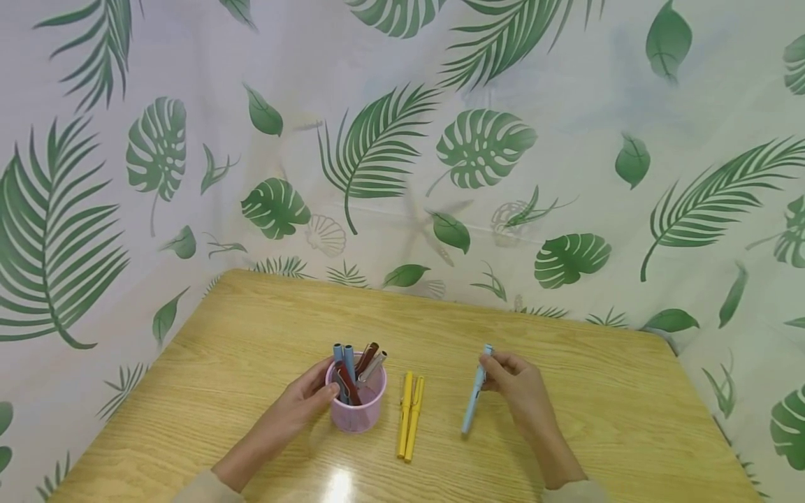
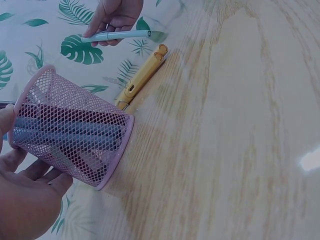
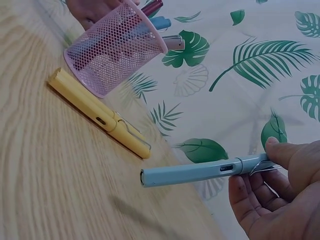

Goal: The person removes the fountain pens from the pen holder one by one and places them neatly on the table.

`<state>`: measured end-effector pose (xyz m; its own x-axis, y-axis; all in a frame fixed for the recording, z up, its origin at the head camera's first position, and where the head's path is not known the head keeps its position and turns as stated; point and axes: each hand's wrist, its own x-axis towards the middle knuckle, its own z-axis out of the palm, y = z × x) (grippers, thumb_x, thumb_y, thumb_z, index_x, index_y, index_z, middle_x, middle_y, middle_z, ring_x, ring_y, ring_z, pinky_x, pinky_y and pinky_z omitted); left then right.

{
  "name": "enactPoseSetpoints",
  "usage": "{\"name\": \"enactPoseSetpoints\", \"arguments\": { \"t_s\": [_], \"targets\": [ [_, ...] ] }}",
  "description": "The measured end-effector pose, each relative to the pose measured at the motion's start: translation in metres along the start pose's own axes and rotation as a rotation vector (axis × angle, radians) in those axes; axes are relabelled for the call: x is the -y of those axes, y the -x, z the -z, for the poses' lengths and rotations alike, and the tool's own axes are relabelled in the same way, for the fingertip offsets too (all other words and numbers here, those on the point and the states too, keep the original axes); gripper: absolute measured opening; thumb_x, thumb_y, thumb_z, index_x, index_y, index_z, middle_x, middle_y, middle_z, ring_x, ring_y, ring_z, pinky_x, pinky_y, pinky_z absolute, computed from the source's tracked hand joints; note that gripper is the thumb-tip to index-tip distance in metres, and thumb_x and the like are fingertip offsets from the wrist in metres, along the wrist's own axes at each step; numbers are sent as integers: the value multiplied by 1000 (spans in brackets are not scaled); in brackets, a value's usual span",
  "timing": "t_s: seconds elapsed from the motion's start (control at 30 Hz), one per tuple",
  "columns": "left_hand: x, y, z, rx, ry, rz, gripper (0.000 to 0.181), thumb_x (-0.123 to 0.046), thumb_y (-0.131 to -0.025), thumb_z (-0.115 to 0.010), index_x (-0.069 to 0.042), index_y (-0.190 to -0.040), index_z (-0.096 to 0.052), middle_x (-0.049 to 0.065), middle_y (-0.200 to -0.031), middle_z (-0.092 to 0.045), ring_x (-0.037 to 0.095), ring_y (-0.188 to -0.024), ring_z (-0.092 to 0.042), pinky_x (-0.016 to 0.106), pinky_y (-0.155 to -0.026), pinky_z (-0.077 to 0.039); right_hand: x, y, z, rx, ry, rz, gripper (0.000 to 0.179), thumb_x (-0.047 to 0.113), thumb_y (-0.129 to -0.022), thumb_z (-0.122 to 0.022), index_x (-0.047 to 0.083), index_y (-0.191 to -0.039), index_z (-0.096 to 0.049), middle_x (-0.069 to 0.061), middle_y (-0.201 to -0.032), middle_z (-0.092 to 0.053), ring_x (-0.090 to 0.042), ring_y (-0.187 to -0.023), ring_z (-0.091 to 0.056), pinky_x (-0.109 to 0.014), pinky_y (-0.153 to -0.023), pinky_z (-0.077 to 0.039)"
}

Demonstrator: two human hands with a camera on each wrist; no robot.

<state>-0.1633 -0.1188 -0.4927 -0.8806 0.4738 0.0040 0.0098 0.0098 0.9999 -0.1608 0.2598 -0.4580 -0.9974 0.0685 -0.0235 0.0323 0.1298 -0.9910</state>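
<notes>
Head view: right hand (image 1: pixel 518 385) pinches light-blue pen (image 1: pixel 474 399) above table (image 1: pixel 214 349).
Left hand (image 1: pixel 307 399) has fingers round the pink mesh cup (image 1: pixel 355 419), apparently resting well inside the table's left edge, beside yellow pens (image 1: pixel 405 416).

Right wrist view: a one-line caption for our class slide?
Right hand holding a pale blue pen; left hand gripping a pink mesh cup.
</notes>
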Motion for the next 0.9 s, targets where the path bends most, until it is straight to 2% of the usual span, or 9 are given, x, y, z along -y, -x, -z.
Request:
{"name": "enactPoseSetpoints", "arguments": {
  "t_s": [0.27,0.53,0.9],
  "targets": [
    [-1,0,0,7,-10,-1,66,-24,-111,-50,-1,-164,-18,23,-168,-19,37,-155,-18,48,-123,-22,-5,-1,-9,-7,-10,-48,35,16,-103,-67,-16,-116,-62,-10,-95,-66,-20,-81,-67,-31,-82,-62],
    [0,0,0,3,-14,4,66,-25,-111,-50,0,-163,-18,23,-168,-19,38,-154,-18,48,-123,-22,-9,-1,-16,0,-14,-46,31,14,-102,-67,-16,-110,-64,-11,-91,-66,-20,-79,-68,-34,-79,-63],
    [0,-1,0,1,-11,9,67,-25,-111,-50,0,-163,-18,23,-168,-18,38,-155,-18,48,-123,-22,-13,-3,-25,9,-4,-84,31,13,-102,-67,-16,-112,-64,-11,-91,-67,-22,-79,-68,-35,-78,-63]
  ]
}}
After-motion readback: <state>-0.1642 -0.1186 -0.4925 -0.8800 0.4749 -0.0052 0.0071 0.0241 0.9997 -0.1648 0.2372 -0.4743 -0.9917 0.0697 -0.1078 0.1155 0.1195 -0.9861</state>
